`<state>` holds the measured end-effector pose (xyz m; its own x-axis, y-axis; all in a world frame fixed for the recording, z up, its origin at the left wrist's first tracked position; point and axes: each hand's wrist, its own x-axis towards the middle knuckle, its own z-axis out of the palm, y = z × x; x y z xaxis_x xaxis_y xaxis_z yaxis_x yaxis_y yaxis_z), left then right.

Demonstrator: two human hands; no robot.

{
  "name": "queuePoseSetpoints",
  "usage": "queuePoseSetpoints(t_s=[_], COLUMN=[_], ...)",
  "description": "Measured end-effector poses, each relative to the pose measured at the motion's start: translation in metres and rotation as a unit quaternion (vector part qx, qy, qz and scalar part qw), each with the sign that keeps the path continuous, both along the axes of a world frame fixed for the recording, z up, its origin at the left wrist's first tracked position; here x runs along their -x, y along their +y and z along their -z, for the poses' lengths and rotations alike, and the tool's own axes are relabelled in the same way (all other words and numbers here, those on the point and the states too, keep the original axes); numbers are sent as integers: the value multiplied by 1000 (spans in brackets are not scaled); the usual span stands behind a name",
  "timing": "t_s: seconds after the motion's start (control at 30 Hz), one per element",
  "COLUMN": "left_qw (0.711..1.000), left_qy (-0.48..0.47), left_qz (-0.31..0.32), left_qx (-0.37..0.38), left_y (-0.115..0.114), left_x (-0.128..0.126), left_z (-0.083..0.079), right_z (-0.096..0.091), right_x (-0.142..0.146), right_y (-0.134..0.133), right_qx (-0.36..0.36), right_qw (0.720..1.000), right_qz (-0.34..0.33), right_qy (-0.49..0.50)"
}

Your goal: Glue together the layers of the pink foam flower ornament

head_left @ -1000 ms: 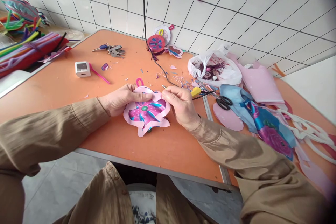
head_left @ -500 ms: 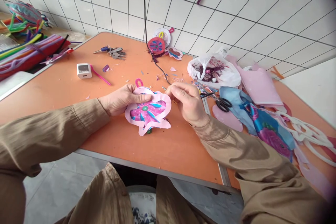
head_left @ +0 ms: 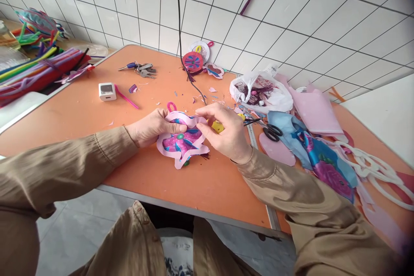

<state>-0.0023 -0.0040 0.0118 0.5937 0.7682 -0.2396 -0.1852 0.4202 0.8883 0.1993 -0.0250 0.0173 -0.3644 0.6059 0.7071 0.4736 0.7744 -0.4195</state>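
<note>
Over the front middle of the table, my left hand (head_left: 155,127) pinches the upper left of a flower-like ornament (head_left: 181,143). It has a pink cut-out border, a shiny magenta and blue fabric centre with a green bead, and a pink loop on top. My right hand (head_left: 226,133) closes thumb and fingers on its upper right edge. Partly hidden beneath that hand is a yellow object (head_left: 217,127) whose kind I cannot make out. A black cord (head_left: 196,84) runs down the wall and ends from view behind my right fingers.
Scissors (head_left: 272,132), blue fabric (head_left: 287,138) and a white plastic bag (head_left: 234,90) with dark tassels lie right. Keys (head_left: 145,70), a white charger (head_left: 107,91) and a pink pipe cleaner (head_left: 127,97) are left. Round ornaments (head_left: 193,61) lean against the tiled wall.
My right hand has moved slightly left and down onto the ornament's edge, from just beside it. The yellow object beneath it now shows. My left hand keeps its hold.
</note>
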Motion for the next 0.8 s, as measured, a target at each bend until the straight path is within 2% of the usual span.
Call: queuePoseSetpoints(t_s=[0.1,0.3,0.63,0.8], left_qw=[1000,1000,989,984], left_qy=[1,10,101,123], left_qz=[-9,-17,-51,-84], left_qx=[0,7,-92,-95], left_y=[-1,-1,0,-3], left_x=[0,-1,2,-4], left_z=[-1,-1,4,2], right_z=[1,2,5,10], right_x=[-1,-1,0,0], right_y=[2,2,4,4], right_qx=[-40,-59,-51,-91], right_qw=[999,997,998,995], right_qz=[-23,-15,-14,-2], right_qy=[-25,-43,-39,-48])
